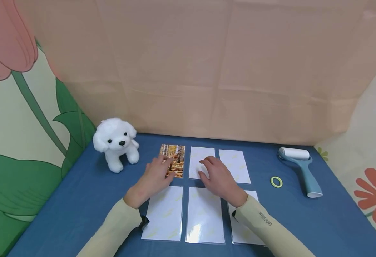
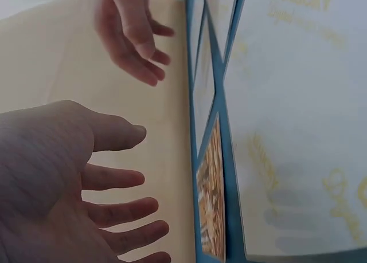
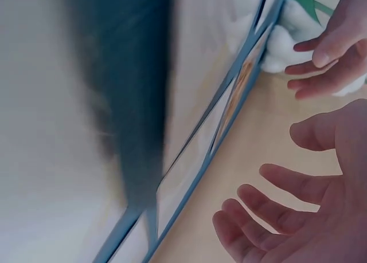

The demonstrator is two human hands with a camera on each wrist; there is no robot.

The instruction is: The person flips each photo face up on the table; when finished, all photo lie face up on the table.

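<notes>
Blue cloth [image 1: 78, 210] bears the photo [image 1: 179, 160] and white cards [image 1: 235, 166] right of the dog [image 1: 114, 135], likely light, stiff, slick, best edge-held; left hand [image 1: 156, 174] and right hand [image 1: 218, 176] hover, loosely spread.

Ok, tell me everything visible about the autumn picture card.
The picture card is a thin, flat rectangle showing orange, yellow and brown woodland. It lies picture-up on the blue cloth, leftmost in the far row, apart from the white card beside it. The left hand hovers over its left part, apparently not touching.
</notes>
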